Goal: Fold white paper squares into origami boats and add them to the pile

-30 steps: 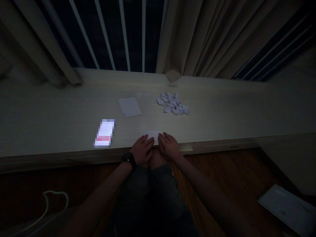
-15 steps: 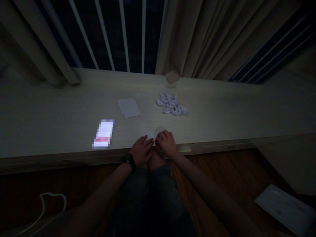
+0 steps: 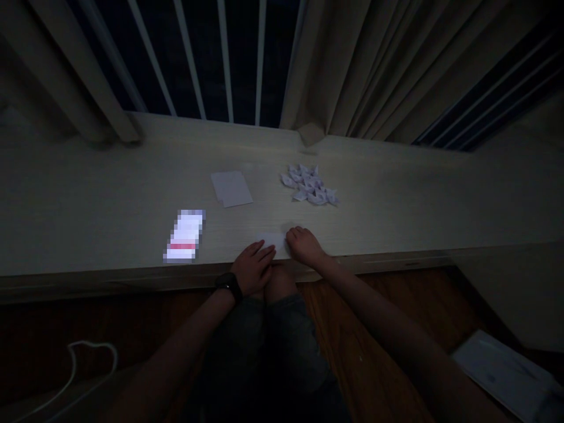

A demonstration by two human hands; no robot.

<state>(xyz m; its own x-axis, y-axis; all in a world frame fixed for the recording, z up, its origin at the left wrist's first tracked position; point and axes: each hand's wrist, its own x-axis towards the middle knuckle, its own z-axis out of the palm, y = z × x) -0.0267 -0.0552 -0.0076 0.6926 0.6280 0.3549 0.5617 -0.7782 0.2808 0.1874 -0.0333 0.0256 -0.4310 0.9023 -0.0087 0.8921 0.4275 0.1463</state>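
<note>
A small white piece of paper (image 3: 277,241) lies flat near the front edge of the ledge. My left hand (image 3: 252,268), with a dark watch on its wrist, rests on the paper's left part, fingers stretched out and slightly apart. At the paper's right end my right hand (image 3: 305,245) has its fingers curled closed on the edge; the fingertips are hidden beneath the hand. Beyond the hands sits a cluster of several folded white paper boats (image 3: 311,185). A small stack of white paper sheets (image 3: 232,189) lies to their left.
A phone (image 3: 185,236) with a lit, blurred screen lies at the left on the pale ledge (image 3: 396,205). Curtains (image 3: 352,64) and a barred window stand behind. A white cable (image 3: 73,364) is at lower left, and a pale flat object (image 3: 506,370) at lower right.
My right hand has slid to the right along the paper, away from my left hand, so more of the paper shows between them. My left hand stays in place. The view has shifted slightly.
</note>
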